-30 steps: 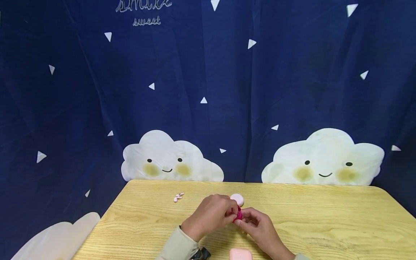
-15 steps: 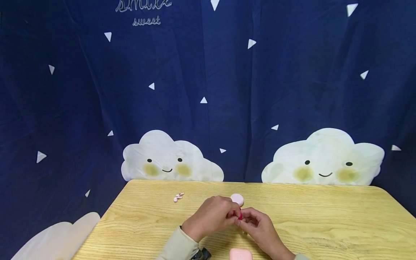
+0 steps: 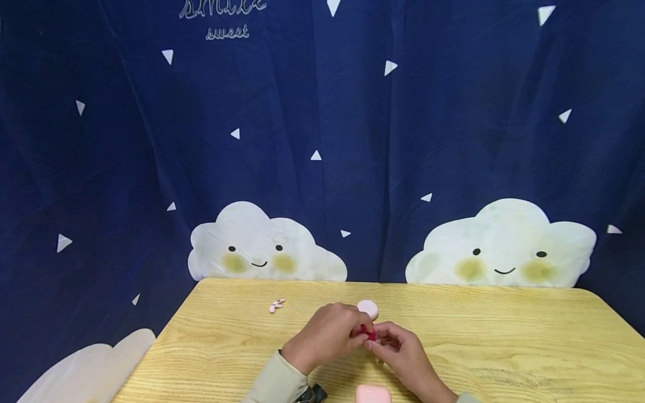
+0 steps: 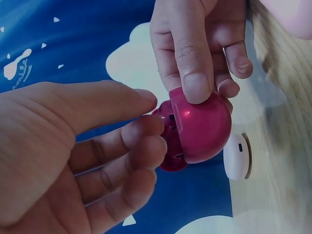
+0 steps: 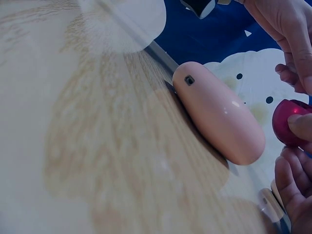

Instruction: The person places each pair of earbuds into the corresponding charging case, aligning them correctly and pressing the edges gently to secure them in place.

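A glossy dark-pink earbud case (image 4: 207, 129) is held up over the table between both hands, its lid side facing the left hand. My right hand (image 3: 409, 355) grips its rounded body, the thumb laid along the shell in the left wrist view. At the case's opening, a matching earbud (image 4: 167, 109) shows between the thumb and index fingertips of my left hand (image 3: 327, 336), which pinch at it. The other left fingers are bent beside the opening. In the head view, the fingers cover most of the case.
A round pale-pink case (image 3: 368, 308) lies just beyond the hands. Nearer the front edge lies a larger pink case (image 3: 373, 394) with rounded corners. Two small pale-pink earbuds (image 3: 276, 305) rest at the back left of the wooden table (image 3: 504, 336). A blue curtain (image 3: 353, 140) hangs behind.
The dark-pink case shows less between the fingers than one second ago. My left hand has shifted slightly at its opening; the right hand keeps its place, and the table items have not moved.
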Motion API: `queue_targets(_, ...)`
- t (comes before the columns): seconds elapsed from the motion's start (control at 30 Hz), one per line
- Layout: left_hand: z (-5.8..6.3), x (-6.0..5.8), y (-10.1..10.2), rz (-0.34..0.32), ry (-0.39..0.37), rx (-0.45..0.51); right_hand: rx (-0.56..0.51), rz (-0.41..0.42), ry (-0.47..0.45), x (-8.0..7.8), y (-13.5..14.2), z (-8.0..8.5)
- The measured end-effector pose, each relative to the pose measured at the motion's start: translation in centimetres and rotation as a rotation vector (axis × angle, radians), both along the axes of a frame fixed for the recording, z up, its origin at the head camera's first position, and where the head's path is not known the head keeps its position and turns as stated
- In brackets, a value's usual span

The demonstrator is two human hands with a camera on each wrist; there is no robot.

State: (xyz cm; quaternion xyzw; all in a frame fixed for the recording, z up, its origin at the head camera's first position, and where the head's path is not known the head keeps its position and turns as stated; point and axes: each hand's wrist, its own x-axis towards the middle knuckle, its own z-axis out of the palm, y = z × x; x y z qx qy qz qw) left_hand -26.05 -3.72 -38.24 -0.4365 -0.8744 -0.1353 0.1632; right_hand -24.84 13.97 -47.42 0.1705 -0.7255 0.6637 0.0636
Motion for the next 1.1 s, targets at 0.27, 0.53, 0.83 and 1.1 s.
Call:
queue_targets(0.27, 0.2, -0.3, -0.3, 0.015, -0.017, 0.044, -0.008, 0.025, 0.039, -0.1, 0.3, -0.7)
queue_targets(0.53, 0.1, -0.8, -0.6, 0.061, -0.066, 0.061, -0.012, -0.033, -0.017, 0.1, 0.2, -0.2)
queue_targets(0.83, -1.6, -2.0, -1.7, 0.091, -0.269, 0.253, -0.031, -0.012, -0.010, -0.2, 0.1, -0.4)
queue_targets(1.1, -3.7, -2.0, -1.8, 0.120, -0.372, 0.483, -0.047, -0.089, -0.068, -0.1, 0.0, -0.2)
